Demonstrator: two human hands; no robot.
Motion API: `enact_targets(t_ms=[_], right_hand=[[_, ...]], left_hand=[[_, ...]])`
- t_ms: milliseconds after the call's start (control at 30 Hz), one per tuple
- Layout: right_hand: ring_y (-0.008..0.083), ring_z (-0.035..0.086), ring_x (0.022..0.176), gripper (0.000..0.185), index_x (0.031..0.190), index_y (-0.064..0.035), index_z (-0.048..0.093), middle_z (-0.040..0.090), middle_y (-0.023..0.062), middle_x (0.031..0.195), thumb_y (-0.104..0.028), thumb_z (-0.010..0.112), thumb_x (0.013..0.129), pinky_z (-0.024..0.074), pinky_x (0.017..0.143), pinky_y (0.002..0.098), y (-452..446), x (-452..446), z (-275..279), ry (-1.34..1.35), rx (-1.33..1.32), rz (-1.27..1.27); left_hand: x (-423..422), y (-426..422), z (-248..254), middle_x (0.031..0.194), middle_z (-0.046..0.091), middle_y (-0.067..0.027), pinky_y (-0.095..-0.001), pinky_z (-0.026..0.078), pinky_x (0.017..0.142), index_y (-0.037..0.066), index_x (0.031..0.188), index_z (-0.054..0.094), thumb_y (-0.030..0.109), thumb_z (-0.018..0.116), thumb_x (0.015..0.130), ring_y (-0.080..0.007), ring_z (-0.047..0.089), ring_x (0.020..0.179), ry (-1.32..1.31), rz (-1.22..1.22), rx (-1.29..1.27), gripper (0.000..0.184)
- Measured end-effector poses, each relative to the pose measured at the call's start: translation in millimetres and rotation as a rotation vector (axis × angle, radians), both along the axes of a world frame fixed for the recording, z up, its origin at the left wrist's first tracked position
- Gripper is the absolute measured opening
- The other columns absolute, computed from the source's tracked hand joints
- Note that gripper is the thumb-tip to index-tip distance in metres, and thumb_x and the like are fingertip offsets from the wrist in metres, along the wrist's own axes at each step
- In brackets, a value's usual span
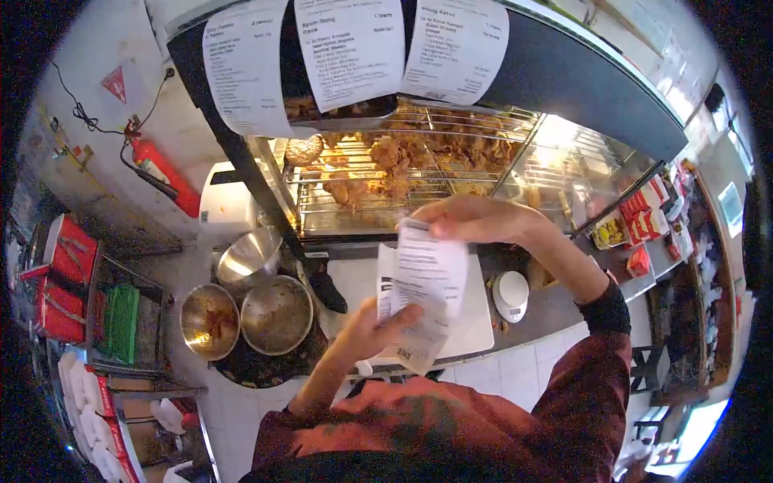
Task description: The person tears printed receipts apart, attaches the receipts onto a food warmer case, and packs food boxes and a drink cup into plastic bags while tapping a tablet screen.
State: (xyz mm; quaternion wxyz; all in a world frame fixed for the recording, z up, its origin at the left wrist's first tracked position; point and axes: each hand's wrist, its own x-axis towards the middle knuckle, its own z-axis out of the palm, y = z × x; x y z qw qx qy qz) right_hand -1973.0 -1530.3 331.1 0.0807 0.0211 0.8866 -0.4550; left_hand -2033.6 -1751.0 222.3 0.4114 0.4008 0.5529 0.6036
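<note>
Printed slips (431, 270) held up between two hands, over a white board (475, 318).
Right of the metal bowls (278, 314), the left hand (372, 330) pinches the slips low, thumb across the front; the right hand (479, 219), a little blurred, grips their top edge. The hands are apart, joined only by paper. I'd judge it feather-light, limp and easily creased or torn, best taken lightly by opposite edges, clear of the print.

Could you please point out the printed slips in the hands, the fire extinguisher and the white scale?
Printed slips (432, 270): head view, front slip's printed face.
Fire extinguisher (175, 187): head view, lower part of its red body.
White scale (510, 291): head view, its round top.
</note>
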Motion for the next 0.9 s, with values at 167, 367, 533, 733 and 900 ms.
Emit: enact_targets(t_ms=[167, 367, 533, 733, 900], right_hand=[[0.0095, 0.057, 0.085, 0.033, 0.101, -0.001, 0.061, 0.063, 0.0071, 0.097, -0.019, 0.071, 0.075, 0.0467, 0.076, 0.0274, 28, 35, 22, 0.162, 0.178, -0.12], [0.0126, 0.061, 0.068, 0.018, 0.082, -0.0028, 0.067, 0.065, 0.0061, 0.074, -0.015, 0.073, 0.07, 0.0476, 0.063, 0.0259, 35, 73, 58, 0.507, 0.538, -0.267], [0.0163, 0.062, 0.071, 0.013, 0.085, -0.0007, 0.064, 0.065, 0.0096, 0.081, -0.006, 0.066, 0.074, 0.0485, 0.069, 0.0281, 59, 82, 111, 0.737, 0.773, -0.207], [0.0279, 0.058, 0.081, 0.019, 0.093, -0.0008, 0.056, 0.058, 0.0121, 0.086, -0.013, 0.057, 0.078, 0.0463, 0.075, 0.033, 144, 31, 182, 1.047, 1.0, -0.078], [0.0268, 0.057, 0.077, 0.027, 0.096, -0.006, 0.062, 0.051, 0.01, 0.084, 0.003, 0.057, 0.07, 0.0477, 0.069, 0.0357, 132, 21, 173, 1.172, 1.438, -0.107]], left_hand=[[19, 18, 0, 0.087, 0.064, -0.0058, -0.027, 0.047, 0.071, -0.002, 0.101, 0.06, 0.017, 0.062, 0.084, -0.0106, 0.058, 0.08, 0.033, 0.123, -0.054, 0.026], [49, 51, 4, 0.084, 0.065, -0.0057, -0.025, 0.047, 0.065, -0.002, 0.098, 0.061, 0.019, 0.065, 0.082, -0.01, 0.059, 0.075, 0.054, 0.36, -0.024, 0.027], [62, 68, 16, 0.089, 0.065, -0.0083, -0.0246, 0.047, 0.064, -0.003, 0.098, 0.06, 0.02, 0.061, 0.085, -0.0105, 0.059, 0.074, 0.036, 0.478, 0.082, 0.027], [60, 65, 15, 0.099, 0.062, -0.0158, -0.0337, 0.052, 0.075, -0.008, 0.112, 0.048, 0.02, 0.04, 0.095, -0.0269, 0.064, 0.083, -0.293, 0.462, 0.168, 0.034], [57, 59, 6, 0.101, 0.061, -0.0156, -0.0328, 0.052, 0.073, -0.006, 0.114, 0.047, 0.022, 0.04, 0.095, -0.0265, 0.064, 0.082, -0.308, 0.483, 0.136, 0.035]])
